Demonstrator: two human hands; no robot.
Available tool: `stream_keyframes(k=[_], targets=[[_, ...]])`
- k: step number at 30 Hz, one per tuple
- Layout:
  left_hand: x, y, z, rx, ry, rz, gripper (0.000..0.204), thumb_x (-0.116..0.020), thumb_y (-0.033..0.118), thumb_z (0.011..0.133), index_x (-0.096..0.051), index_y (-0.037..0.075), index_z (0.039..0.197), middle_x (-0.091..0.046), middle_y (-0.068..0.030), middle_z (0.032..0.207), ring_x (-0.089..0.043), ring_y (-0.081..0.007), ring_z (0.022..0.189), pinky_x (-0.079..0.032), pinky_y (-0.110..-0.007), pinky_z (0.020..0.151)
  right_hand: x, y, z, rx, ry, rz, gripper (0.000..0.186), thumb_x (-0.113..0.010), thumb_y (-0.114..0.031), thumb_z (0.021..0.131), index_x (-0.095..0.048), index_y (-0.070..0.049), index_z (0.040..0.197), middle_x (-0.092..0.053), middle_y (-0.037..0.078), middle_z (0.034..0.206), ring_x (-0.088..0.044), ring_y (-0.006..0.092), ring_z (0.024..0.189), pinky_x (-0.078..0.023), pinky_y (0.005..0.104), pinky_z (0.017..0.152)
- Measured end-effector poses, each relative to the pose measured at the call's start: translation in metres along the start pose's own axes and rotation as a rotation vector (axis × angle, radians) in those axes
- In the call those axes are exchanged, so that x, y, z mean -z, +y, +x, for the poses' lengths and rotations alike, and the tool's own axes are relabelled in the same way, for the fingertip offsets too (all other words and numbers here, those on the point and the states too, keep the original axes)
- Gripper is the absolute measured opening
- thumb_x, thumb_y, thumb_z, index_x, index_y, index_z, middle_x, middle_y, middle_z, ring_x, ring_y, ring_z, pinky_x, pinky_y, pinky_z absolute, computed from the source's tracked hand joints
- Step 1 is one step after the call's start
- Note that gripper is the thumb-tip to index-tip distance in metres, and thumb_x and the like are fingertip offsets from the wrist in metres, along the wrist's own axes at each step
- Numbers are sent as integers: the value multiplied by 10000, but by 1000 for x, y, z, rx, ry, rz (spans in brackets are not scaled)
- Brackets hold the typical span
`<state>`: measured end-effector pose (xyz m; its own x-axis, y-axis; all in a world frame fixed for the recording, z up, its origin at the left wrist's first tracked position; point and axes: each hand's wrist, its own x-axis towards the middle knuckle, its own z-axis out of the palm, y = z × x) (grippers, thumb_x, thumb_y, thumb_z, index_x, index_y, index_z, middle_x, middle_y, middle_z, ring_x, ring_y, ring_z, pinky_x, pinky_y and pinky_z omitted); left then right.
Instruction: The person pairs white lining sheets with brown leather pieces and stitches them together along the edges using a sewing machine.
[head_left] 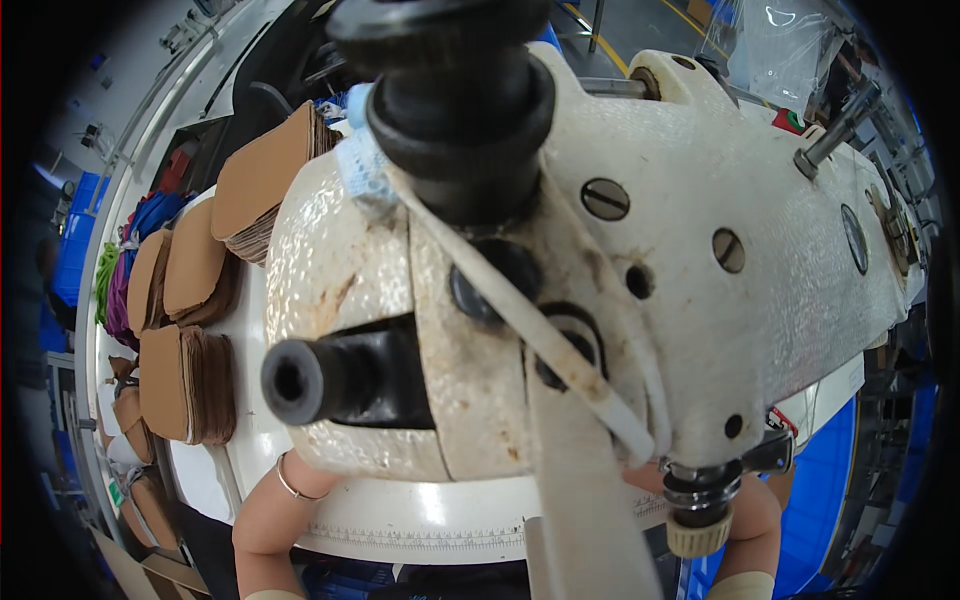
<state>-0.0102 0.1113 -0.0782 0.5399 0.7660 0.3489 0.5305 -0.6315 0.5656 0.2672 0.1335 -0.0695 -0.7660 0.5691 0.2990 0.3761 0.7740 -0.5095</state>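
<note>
Head view: white-enamelled metal sewing machine (700, 260) fills the middle, set above a white tabletop (430, 505) with a ruler scale along the curved edge nearest the wearer. Left of the machine, on the table: three stacks of brown, round-cornered flat pieces, one tall stack (265, 175) beside its far end, a middle stack (195, 265) and a nearer stack (165, 385). Farther left of it, bunched purple, blue and green cloth (118, 285). Beyond the machine, grey floor with a yellow line (640, 60) and a sheet of clear plastic (780, 50); right of it, low down, a bright blue bin (825, 490). Machine's long axis runs roughly left to right, its blunt, rounded end to the left, the body narrowing to the right and slightly away. Short black metal cylinder (320, 382) juts left from the blunt end; black knobbed column (450, 130) stands up from the top. Wearer's left forearm (265, 530), with a thin metal bangle (290, 485), and right forearm (755, 520) bend in behind the machine's near side. Left hand and right hand hidden by it; cannot tell whether fingers are apart, together or clamped on anything.
</note>
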Motion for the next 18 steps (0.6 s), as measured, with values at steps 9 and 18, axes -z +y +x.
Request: stream_keyframes(k=[9, 18], targets=[[4, 36, 7, 51, 97, 90, 292, -632, 47, 719, -658, -25, 1001, -657, -189, 964, -629, -370, 905, -501, -469, 799, 0, -1, -5, -88, -55, 55, 213, -635, -195, 697, -665, -141, 900, -655, 81, 779, -648, 265, 638, -509, 378, 528], [29, 38, -20, 317, 74, 3, 363, -721, 115, 751, -658, 44, 1101, -642, -154, 1096, -613, -341, 1014, -484, -446, 888, -18, -8, -4, -353, -227, 178, 247, -641, -200, 713, -683, -173, 955, -675, 81, 781, -657, 261, 636, -518, 366, 527]])
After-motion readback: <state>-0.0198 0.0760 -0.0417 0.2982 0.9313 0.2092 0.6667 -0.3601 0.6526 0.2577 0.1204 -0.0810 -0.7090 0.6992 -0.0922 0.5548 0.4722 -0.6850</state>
